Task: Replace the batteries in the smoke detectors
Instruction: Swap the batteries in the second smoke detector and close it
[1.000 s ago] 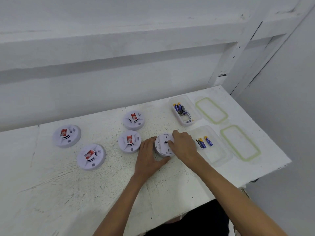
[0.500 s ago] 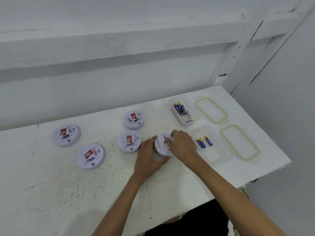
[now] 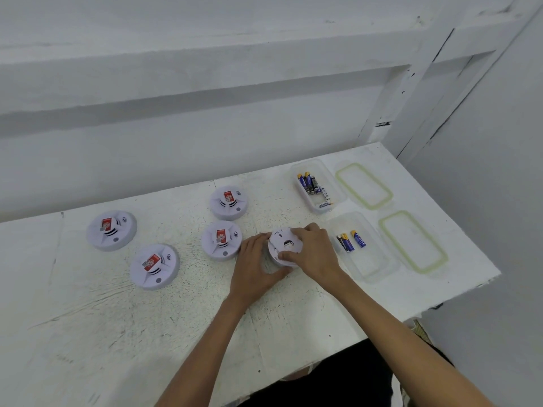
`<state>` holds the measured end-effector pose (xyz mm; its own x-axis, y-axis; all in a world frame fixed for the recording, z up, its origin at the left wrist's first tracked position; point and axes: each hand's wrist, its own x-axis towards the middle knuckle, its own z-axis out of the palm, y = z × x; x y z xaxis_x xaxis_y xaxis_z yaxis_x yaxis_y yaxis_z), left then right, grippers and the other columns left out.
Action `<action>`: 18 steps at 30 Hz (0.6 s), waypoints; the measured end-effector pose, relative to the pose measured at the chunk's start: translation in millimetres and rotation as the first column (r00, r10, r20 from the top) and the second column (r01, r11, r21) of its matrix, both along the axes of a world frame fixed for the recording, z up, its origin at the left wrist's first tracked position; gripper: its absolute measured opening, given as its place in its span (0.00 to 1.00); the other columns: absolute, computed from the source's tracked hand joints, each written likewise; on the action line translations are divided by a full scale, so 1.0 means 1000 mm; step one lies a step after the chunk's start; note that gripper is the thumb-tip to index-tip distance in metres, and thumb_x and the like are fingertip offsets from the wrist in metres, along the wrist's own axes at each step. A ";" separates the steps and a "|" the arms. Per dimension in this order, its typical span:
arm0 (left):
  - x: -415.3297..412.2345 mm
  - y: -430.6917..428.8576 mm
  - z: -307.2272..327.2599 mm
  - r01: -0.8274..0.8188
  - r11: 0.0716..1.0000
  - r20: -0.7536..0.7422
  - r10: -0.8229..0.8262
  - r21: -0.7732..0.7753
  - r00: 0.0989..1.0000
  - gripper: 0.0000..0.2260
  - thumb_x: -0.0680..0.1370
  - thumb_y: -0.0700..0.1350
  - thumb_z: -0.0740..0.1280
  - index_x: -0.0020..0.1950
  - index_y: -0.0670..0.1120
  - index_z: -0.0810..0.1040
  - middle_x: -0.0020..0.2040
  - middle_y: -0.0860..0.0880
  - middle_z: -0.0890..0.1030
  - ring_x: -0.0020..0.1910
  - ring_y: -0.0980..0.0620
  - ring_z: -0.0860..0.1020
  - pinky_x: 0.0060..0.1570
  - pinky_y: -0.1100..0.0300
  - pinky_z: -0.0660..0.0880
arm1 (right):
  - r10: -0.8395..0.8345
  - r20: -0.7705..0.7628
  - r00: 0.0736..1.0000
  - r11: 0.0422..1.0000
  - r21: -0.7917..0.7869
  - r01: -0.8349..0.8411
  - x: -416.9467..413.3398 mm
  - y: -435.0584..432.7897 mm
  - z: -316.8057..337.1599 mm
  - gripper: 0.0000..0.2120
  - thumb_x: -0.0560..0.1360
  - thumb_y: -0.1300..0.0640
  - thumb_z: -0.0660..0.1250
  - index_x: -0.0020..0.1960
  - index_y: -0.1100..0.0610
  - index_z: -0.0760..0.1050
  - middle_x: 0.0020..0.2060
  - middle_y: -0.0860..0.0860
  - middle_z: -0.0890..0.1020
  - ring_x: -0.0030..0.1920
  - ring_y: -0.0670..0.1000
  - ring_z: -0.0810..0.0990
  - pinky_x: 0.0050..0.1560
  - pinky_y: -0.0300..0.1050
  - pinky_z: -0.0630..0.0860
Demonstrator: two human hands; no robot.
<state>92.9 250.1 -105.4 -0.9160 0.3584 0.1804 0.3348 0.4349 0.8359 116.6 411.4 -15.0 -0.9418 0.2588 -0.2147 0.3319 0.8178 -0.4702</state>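
The white, scuffed worktop (image 3: 88,333) fills the near half of the room, and I take the upturned detector (image 3: 283,245) in the person's hands as the middle of the dial. At 1 o'clock stands a clear tub (image 3: 335,186) with its green-rimmed lid (image 3: 364,186) laid just beside it. At 3 o'clock is a second tub (image 3: 373,265), its own lid (image 3: 412,240) beyond. Four more smoke detectors lie face up, red labels showing: one (image 3: 221,240) close by at 9 o'clock, one (image 3: 229,202) at 11, and two well apart to the left ( (image 3: 111,230) and (image 3: 154,266)). The left hand (image 3: 252,268) curls its fingers round the upturned detector's 9 o'clock edge and steadies it on the worktop. The right hand (image 3: 314,251) grips it from above, fingers hooked over the far rim and thumb pressed on the back plate. A small opening shows in that plate, though I cannot tell whether a cell sits inside. This looks to me like work on the back cover, whether opening or closing I cannot say. A cluster of batteries (image 3: 308,183) lies in the far tub, and two batteries ( (image 3: 345,243) and (image 3: 358,238)) lie in the near one. The next move likely calls for a firm twist or pry while the left hand stops the body turning.
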 end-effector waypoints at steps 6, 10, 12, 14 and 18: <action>0.000 0.000 -0.001 0.033 0.997 0.023 -0.031 -0.076 0.999 0.42 0.70 0.66 0.74 0.79 0.49 0.66 0.73 0.56 0.73 0.71 0.57 0.69 0.73 0.51 0.68 | -0.048 -0.019 0.999 0.999 0.008 0.049 0.003 -0.002 -0.002 0.34 0.68 0.40 0.76 0.69 0.53 0.74 0.57 0.54 0.74 0.61 0.54 0.68 0.48 0.41 0.66; -0.001 0.001 -0.002 -0.009 0.998 0.039 0.012 -0.068 0.999 0.43 0.68 0.68 0.74 0.77 0.49 0.69 0.71 0.57 0.75 0.67 0.62 0.70 0.70 0.54 0.70 | -0.045 -0.055 0.997 0.999 0.000 0.045 0.007 -0.004 -0.004 0.33 0.70 0.40 0.75 0.70 0.53 0.74 0.56 0.52 0.74 0.59 0.52 0.68 0.49 0.40 0.66; 0.000 0.004 0.001 -0.032 0.998 0.038 0.034 -0.045 0.999 0.43 0.67 0.68 0.75 0.76 0.50 0.71 0.69 0.58 0.76 0.67 0.62 0.71 0.68 0.57 0.70 | -0.030 -0.072 0.997 1.000 -0.006 0.029 0.008 -0.002 -0.007 0.32 0.71 0.40 0.74 0.70 0.53 0.75 0.55 0.51 0.74 0.58 0.51 0.69 0.47 0.40 0.65; -0.001 0.007 0.000 -0.031 0.998 0.005 0.032 -0.049 0.999 0.42 0.65 0.68 0.75 0.74 0.48 0.73 0.69 0.56 0.77 0.67 0.57 0.74 0.68 0.55 0.70 | -0.020 -0.088 0.996 1.000 -0.020 0.018 0.009 0.000 -0.008 0.31 0.71 0.40 0.73 0.69 0.53 0.75 0.55 0.50 0.75 0.57 0.51 0.69 0.46 0.39 0.65; -0.005 0.011 0.001 -0.032 0.997 -0.031 0.030 -0.068 0.999 0.41 0.64 0.69 0.75 0.71 0.47 0.76 0.66 0.53 0.79 0.64 0.53 0.76 0.65 0.48 0.73 | -0.010 -0.137 0.991 0.999 -0.044 0.004 0.011 0.001 -0.009 0.32 0.71 0.43 0.75 0.70 0.53 0.73 0.56 0.50 0.76 0.57 0.50 0.71 0.48 0.38 0.64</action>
